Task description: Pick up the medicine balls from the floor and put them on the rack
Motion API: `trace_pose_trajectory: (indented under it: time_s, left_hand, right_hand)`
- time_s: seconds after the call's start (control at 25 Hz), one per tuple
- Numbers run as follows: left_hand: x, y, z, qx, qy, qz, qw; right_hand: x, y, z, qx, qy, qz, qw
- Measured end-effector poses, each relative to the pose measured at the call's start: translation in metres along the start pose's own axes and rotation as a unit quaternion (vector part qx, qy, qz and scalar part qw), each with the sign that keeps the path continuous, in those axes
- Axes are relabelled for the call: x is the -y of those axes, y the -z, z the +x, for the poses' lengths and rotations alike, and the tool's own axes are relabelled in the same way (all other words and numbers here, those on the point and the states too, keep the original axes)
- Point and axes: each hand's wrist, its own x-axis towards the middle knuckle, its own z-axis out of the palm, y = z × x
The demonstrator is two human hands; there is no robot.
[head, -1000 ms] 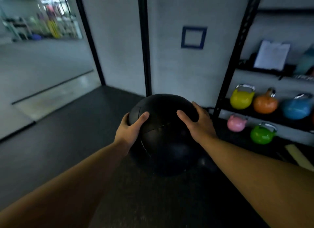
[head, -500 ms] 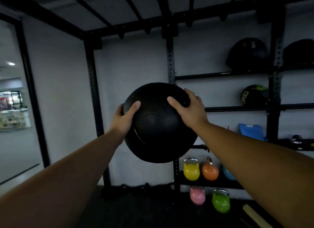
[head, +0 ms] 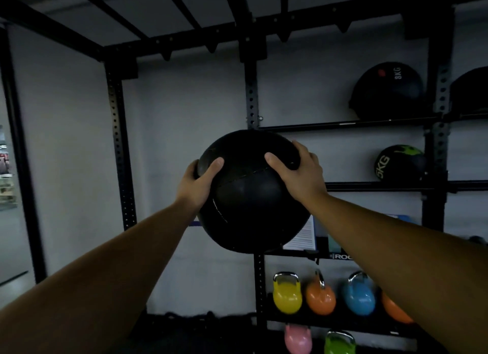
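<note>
I hold a large black medicine ball (head: pixel 250 195) up in the air in front of the black steel rack (head: pixel 252 97). My left hand (head: pixel 199 181) grips its left side and my right hand (head: pixel 299 173) grips its upper right. The ball hangs at about the height of the rack's middle shelf rail (head: pixel 369 186), just left of the shelves. An 8 kg ball (head: pixel 386 91) rests on the upper shelf rail (head: pixel 343 125). A smaller black and green ball (head: pixel 398 163) sits on the middle one. A further dark ball (head: pixel 472 92) shows at the right edge.
Coloured kettlebells stand on the low shelves: yellow (head: pixel 287 294), orange (head: pixel 320 295), blue (head: pixel 359 295), pink (head: pixel 298 338) and green (head: pixel 339 341). A clipboard with paper (head: pixel 303 236) stands behind the held ball. A white wall lies behind the rack, with a mirror (head: pixel 6 169) at far left.
I lifted the ball from low near the floor to chest height, and my view rose from the floor to the rack shelves. Both hands kept their grip.
</note>
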Motion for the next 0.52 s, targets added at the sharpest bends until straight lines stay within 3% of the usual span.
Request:
trace_pose_trajectory:
  time_s: [0.2, 0.52]
  left_hand:
    - [0.061, -0.031, 0.099, 0.010, -0.002, 0.016, 1.000]
    - [0.130, -0.095, 0.286, 0.120, -0.024, 0.046, 0.991]
  right_hand:
    - [-0.070, -0.049, 0.075, -0.022, -0.018, 0.006, 1.000]
    - [-0.161, -0.108, 0.196, -0.135, -0.052, -0.003, 0.989]
